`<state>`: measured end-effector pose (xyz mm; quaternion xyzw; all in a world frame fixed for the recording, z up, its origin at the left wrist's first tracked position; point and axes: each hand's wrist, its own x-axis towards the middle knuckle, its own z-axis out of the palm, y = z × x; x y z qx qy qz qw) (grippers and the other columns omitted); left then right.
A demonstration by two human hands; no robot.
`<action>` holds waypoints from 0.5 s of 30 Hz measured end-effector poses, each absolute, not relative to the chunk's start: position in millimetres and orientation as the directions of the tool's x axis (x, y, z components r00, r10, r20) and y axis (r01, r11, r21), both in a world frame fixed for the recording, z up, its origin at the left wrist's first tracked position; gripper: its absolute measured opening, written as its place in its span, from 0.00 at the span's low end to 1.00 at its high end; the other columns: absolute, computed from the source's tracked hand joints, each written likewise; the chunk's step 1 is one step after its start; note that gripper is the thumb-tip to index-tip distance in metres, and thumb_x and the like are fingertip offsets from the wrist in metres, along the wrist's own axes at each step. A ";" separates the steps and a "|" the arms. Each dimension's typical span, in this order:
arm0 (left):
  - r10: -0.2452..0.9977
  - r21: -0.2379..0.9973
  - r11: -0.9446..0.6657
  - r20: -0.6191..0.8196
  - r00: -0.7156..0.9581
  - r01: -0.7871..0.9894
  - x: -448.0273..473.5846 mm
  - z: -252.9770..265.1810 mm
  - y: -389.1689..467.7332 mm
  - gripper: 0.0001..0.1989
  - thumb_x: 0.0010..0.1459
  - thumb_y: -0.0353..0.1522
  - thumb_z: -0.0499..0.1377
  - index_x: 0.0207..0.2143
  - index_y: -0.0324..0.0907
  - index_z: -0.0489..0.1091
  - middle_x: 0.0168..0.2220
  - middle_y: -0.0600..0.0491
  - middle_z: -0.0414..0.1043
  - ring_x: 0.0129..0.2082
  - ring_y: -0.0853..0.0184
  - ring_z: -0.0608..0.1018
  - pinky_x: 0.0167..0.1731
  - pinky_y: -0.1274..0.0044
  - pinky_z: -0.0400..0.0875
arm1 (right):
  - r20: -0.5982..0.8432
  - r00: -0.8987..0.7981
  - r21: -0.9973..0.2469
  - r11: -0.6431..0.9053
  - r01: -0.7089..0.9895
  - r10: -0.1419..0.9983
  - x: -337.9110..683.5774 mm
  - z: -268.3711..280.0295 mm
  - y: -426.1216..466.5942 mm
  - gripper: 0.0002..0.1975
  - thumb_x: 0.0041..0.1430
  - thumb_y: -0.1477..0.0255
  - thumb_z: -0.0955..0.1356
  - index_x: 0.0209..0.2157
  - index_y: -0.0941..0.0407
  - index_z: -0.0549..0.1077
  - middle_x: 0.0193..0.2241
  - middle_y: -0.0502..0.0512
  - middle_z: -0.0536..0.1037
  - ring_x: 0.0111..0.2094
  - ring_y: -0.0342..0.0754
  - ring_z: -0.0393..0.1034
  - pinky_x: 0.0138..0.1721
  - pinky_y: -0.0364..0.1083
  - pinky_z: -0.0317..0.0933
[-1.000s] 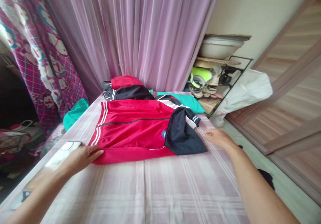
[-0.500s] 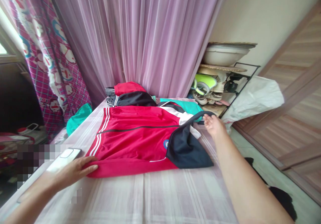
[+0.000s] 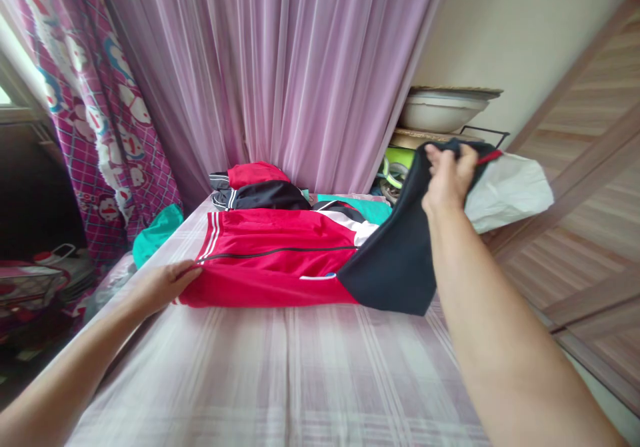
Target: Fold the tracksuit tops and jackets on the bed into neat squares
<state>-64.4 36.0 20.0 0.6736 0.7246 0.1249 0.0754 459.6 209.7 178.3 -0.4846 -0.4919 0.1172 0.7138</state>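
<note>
A red zip-up jacket (image 3: 280, 237) with dark navy shoulders and white stripes at its hem lies across the bed, its near side partly raised. My left hand (image 3: 175, 279) pinches the red fabric by the striped hem at the left end. Higher up on the right, my right hand (image 3: 447, 177) is closed on the navy part, lifting it above the bed so it hangs down in a dark sheet. Part of the round chest badge (image 3: 329, 275) shows at the fold beside a white trim line.
Behind the jacket lie a red and navy folded garment (image 3: 265, 190) and a teal cloth (image 3: 367, 207). A purple curtain (image 3: 290, 73) hangs at the back. On the right stand a rack with a basin (image 3: 443, 110), a white bag (image 3: 515, 193) and a wooden door (image 3: 590, 233).
My right hand has raised the navy part up from the bed. The left hand has moved up and slightly right with the hem, and the jacket's near edge has folded upward.
</note>
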 end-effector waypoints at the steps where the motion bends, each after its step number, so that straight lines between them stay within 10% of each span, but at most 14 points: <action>1: 0.995 0.243 0.045 0.075 -0.065 0.969 -60.2 26.2 47.3 0.27 0.59 0.52 0.44 0.35 0.44 0.74 0.29 0.53 0.77 0.31 0.64 0.77 0.33 0.76 0.67 | 0.538 0.361 -0.841 0.457 0.289 0.761 449.5 178.1 221.6 0.23 0.65 0.72 0.57 0.61 0.58 0.52 0.54 0.64 0.73 0.53 0.45 0.70 0.50 0.49 0.63; 5: 0.985 0.189 0.076 0.138 -0.104 0.979 -53.2 28.8 74.0 0.27 0.58 0.49 0.49 0.49 0.41 0.72 0.43 0.45 0.77 0.40 0.58 0.79 0.40 0.72 0.69 | 0.217 -0.005 -0.886 0.199 0.419 0.976 438.4 148.2 236.9 0.42 0.54 0.74 0.68 0.67 0.52 0.47 0.50 0.59 0.77 0.42 0.47 0.75 0.41 0.47 0.68; 8: 0.957 0.268 0.179 0.177 -0.231 0.947 -60.0 11.4 64.2 0.33 0.58 0.50 0.49 0.57 0.37 0.66 0.49 0.40 0.75 0.43 0.57 0.79 0.43 0.70 0.71 | 0.139 0.038 -0.811 0.091 0.578 0.990 462.4 98.5 211.3 0.36 0.56 0.72 0.65 0.66 0.55 0.54 0.45 0.59 0.80 0.36 0.47 0.76 0.40 0.47 0.68; 11: 0.931 0.384 0.297 0.087 -0.354 0.874 -68.4 -5.1 39.1 0.33 0.57 0.52 0.49 0.53 0.36 0.68 0.45 0.40 0.77 0.42 0.55 0.80 0.40 0.70 0.72 | 0.097 0.174 -0.628 -0.076 0.774 0.980 499.8 36.7 164.7 0.19 0.59 0.64 0.63 0.47 0.58 0.75 0.40 0.61 0.81 0.38 0.52 0.76 0.42 0.48 0.66; 15: 0.910 0.478 0.372 -0.018 -0.415 0.796 -64.2 -13.1 14.5 0.30 0.54 0.55 0.50 0.42 0.40 0.71 0.32 0.48 0.79 0.34 0.57 0.80 0.30 0.74 0.69 | -0.081 0.175 -0.540 -0.191 0.820 0.981 530.1 -35.2 109.8 0.22 0.55 0.52 0.63 0.31 0.55 0.77 0.33 0.59 0.82 0.40 0.56 0.75 0.39 0.48 0.65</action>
